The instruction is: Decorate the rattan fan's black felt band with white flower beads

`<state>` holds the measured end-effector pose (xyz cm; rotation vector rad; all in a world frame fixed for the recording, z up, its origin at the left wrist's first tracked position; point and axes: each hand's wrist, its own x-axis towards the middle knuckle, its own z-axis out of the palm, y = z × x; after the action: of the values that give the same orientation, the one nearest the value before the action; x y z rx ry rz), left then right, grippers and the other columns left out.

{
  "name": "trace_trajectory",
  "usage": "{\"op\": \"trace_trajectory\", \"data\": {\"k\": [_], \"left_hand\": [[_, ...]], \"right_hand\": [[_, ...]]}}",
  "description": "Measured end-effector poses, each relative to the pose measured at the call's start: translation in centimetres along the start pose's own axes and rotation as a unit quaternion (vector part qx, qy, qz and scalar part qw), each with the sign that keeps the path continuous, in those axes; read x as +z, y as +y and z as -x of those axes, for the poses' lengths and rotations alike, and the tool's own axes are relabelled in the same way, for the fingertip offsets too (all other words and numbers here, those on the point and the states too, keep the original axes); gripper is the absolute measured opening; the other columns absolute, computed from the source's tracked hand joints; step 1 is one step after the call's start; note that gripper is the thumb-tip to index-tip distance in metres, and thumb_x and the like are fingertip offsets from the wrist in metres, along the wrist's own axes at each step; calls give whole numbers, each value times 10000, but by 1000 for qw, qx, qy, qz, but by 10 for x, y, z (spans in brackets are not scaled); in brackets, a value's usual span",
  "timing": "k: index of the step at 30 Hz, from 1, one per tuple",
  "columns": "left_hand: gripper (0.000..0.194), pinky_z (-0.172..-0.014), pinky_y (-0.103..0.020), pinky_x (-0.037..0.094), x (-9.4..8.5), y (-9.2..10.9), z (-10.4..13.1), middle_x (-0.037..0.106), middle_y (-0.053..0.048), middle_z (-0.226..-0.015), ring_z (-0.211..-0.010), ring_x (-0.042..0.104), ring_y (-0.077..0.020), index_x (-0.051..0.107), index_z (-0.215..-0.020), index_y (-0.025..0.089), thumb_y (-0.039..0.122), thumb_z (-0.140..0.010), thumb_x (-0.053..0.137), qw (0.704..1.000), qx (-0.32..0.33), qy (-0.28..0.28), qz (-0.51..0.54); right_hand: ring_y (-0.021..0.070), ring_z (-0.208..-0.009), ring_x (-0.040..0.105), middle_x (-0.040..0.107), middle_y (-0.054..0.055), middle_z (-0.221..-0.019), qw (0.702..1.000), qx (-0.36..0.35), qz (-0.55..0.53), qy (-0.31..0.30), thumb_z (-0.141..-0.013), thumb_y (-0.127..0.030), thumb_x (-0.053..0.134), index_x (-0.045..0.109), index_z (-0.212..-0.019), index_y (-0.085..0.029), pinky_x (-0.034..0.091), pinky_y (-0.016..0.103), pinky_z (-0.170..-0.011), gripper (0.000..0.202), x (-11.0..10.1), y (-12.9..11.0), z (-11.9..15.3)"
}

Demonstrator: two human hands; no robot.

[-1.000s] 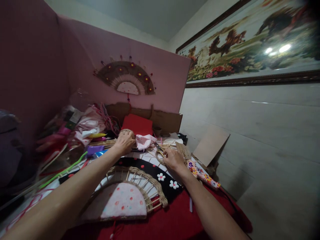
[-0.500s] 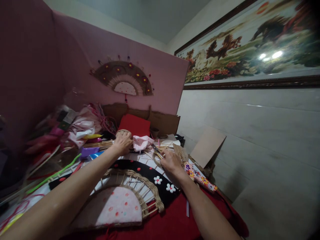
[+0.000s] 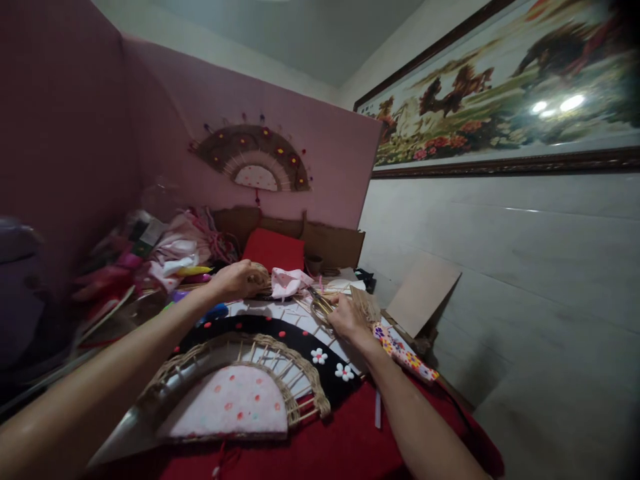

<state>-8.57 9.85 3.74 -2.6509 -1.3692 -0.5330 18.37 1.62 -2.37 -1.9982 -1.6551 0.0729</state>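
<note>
While a heap of bags and cloth (image 3: 183, 245) sat off to the left, my left hand (image 3: 237, 280) was at the far side of the table, touching a roll of twine (image 3: 259, 272). Its fingers were curled and together, but I could not tell how firmly they gripped, since the tips were hidden. Nearer me and below that arm lay the fan (image 3: 240, 403), flat on the red cloth (image 3: 345, 443), its spotted half-round panel towards me and a black border (image 3: 300, 337) with white flowers beyond the woven twine band. As I judged it, a light hold on the roll was best, with the forearm lifted so that it did not press on the sticks of the fan.

Just right of the roll lay a crumpled spotted cloth (image 3: 289, 283), then the scissors (image 3: 321, 307), blades towards that cloth. My right hand (image 3: 350, 319) had its thumb and fingers pinched on their gold handles. To handle them well, I thought, the points wanted keeping clear of the cloth and of my left hand, and the wrist raised above the border. Beside that wrist, farther right, lay a flower-patterned tool (image 3: 407, 355).
</note>
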Motion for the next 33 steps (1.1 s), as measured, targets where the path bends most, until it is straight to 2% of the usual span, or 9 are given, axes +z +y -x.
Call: {"op": "trace_trajectory", "data": {"k": [2, 6, 8, 11, 17, 21, 27, 29, 33], "left_hand": [[282, -667, -225, 414, -17, -15, 11, 667, -16, -871, -774, 591, -163, 687, -882, 232, 334, -739, 467, 999, -27, -39, -12], [346, -623, -241, 414, -41, -41, 36, 670, -28, -821, -724, 591, -186, 675, -921, 200, 328, -625, 548, 989, -74, -120, -37], [362, -621, -248, 419, -42, -47, 48, 669, -31, -799, -715, 591, -193, 682, -888, 202, 324, -557, 597, 983, -87, -159, -42], [354, -613, -254, 426, -33, -46, 60, 665, -20, -741, -691, 593, -197, 685, -834, 218, 344, -509, 624, 974, -107, -194, -42], [352, -591, -256, 426, -10, -33, 65, 673, -46, -794, -744, 603, -221, 665, -815, 213, 440, -560, 582, 974, -153, -162, -46], [296, -535, -251, 405, -8, -30, 58, 661, -50, -695, -680, 607, -220, 665, -722, 196, 423, -548, 585, 970, -187, -142, -59], [326, -600, -274, 410, -28, -37, 20, 666, -114, -797, -775, 611, -257, 672, -756, 154, 408, -588, 556, 971, -204, -76, -102], [319, -625, -279, 414, -27, -40, 5, 666, -120, -826, -802, 607, -262, 671, -776, 154, 392, -586, 578, 971, -205, -65, -105], [290, -681, -298, 417, -12, -46, -11, 661, -125, -834, -842, 592, -272, 672, -787, 139, 374, -641, 585, 976, -196, -50, -86]], "right_hand": [[189, -769, 585, 652, 75, -876, 1000, -1, -3, 1, -711, -167, 542, 579, -988, -175, 321, 241, -593, 280, 2, 0, 0], [188, -743, 586, 653, 71, -826, 1000, -2, -5, -7, -710, -142, 517, 571, -985, -162, 322, 242, -585, 282, 2, -1, -1], [193, -756, 590, 655, 73, -827, 1000, -1, -1, -10, -710, -134, 507, 564, -998, -159, 321, 245, -588, 295, 1, -3, 0], [205, -785, 595, 658, 76, -837, 1000, -1, 9, -12, -714, -131, 502, 551, -1024, -158, 318, 251, -596, 316, -1, -5, 2], [200, -790, 597, 661, 76, -848, 999, -7, 28, -12, -718, -115, 504, 543, -1059, -165, 309, 250, -601, 347, 1, -5, 3], [200, -783, 596, 659, 82, -872, 999, -5, 36, -9, -732, -122, 492, 548, -1062, -176, 302, 249, -588, 338, 4, -3, 2], [203, -806, 594, 659, 82, -918, 999, -16, 34, -11, -753, -119, 476, 541, -1076, -193, 296, 256, -607, 339, -3, -9, 7], [207, -800, 593, 659, 87, -919, 999, -17, 38, -8, -752, -108, 468, 542, -1072, -190, 292, 260, -608, 338, -3, -10, 7], [203, -789, 592, 663, 86, -895, 998, -21, 59, 3, -746, -100, 467, 535, -1055, -172, 286, 262, -608, 324, 0, -8, 5]]}}
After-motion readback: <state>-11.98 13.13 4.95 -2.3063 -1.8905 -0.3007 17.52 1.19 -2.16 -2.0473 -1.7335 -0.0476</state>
